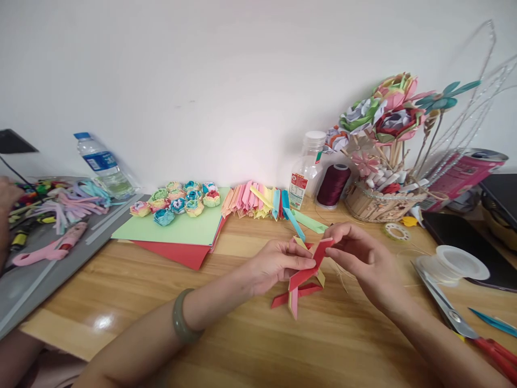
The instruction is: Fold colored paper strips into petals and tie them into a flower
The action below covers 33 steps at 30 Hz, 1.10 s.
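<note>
Between my two hands is a folded red paper strip [302, 277], raised a little above the wooden table. My left hand [278, 264] pinches its middle between thumb and fingers. The thumb and fingertips of my right hand [359, 258] close on its upper right end. Beneath it lie more folded strips, among them a red one [278, 299] and a pink one [293, 304], partly hidden by my left hand. Behind my hands are a green folded strip [309, 222] and a blue folded strip [294, 222].
Folded paper flowers [177, 205] sit on green paper [161, 234] at left; a row of folded strips [254, 199] stands behind. Scissors [456, 318] and a spool [452, 264] lie right, near a flower basket [382, 202]. Another person's hand [8, 196] shows far left.
</note>
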Available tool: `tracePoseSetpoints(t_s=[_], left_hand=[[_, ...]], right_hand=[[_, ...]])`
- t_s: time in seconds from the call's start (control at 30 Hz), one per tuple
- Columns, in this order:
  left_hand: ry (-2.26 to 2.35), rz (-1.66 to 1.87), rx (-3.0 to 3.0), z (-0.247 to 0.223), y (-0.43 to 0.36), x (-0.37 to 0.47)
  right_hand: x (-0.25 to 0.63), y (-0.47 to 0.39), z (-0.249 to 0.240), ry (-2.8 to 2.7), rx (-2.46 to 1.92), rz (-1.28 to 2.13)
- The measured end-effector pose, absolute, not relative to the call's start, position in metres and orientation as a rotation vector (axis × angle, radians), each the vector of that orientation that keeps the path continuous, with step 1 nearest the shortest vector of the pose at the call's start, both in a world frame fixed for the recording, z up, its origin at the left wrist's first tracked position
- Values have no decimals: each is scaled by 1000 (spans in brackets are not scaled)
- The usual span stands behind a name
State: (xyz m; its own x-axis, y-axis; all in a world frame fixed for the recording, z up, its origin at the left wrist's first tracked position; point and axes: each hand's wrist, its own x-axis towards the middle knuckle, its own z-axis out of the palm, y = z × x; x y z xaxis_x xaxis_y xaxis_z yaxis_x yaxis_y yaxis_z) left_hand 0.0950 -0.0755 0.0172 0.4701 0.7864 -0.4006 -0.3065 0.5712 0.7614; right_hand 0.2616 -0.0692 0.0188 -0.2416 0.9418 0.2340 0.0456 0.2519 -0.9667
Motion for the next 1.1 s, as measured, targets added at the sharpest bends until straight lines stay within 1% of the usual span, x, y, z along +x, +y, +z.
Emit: tracePoseSetpoints(t_s=[0.17, 0.27, 0.33, 0.47, 0.57, 0.67, 0.8, 0.93, 1.1], left_hand=[[747, 662, 673, 17, -74, 93], [783, 650, 760, 17, -68, 87], [861, 670, 894, 19, -61, 80], [1129, 863, 1254, 21, -43, 63], [1215, 884, 1305, 15, -33, 54], [1178, 870, 1251, 5, -29, 53], [1170, 810, 1274, -5, -27, 55], [1390, 740, 1559, -6, -23, 51], [1599, 705, 1734, 1, -27, 48]], right_hand=[[258, -68, 21, -1530, -996, 1134], [258, -67, 23, -1542, -1052, 1082], [260, -65, 22, -1585, -1161, 987], [264, -62, 13, -1933, -1453, 739], [262, -63, 6, -2178, -1591, 650], [260, -64, 5, -2302, -1626, 608], [259, -64, 7, -2325, -1720, 546], [259, -63, 9, -2254, -1874, 478], [260, -63, 9, -2315, -1909, 460]])
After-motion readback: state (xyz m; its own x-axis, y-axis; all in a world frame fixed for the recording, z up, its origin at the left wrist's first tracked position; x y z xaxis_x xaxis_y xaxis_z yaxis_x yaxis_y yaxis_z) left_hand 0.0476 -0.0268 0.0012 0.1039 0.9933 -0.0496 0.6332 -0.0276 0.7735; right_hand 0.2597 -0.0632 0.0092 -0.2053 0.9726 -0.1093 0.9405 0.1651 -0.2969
